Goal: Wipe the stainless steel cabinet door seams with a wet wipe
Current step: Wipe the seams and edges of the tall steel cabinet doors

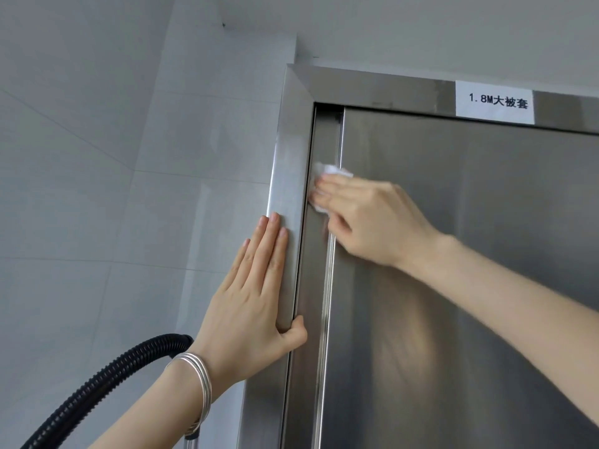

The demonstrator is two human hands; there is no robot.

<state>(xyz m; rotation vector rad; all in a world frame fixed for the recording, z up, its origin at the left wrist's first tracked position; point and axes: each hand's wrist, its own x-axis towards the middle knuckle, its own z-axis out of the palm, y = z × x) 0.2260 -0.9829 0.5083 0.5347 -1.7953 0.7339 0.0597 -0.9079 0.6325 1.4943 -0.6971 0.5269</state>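
Head view: R hand [372, 218], grip wide, pressed wet wipe [330, 170] into door seam [324, 140]; L hand [256, 306], grip wide, lay flat on cabinet frame [288, 176].

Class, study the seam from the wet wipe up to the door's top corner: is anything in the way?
Nothing visible. Above the wet wipe under the right hand, the seam runs bare to the corner. The left hand rests on the frame lower down; the label sits further right.
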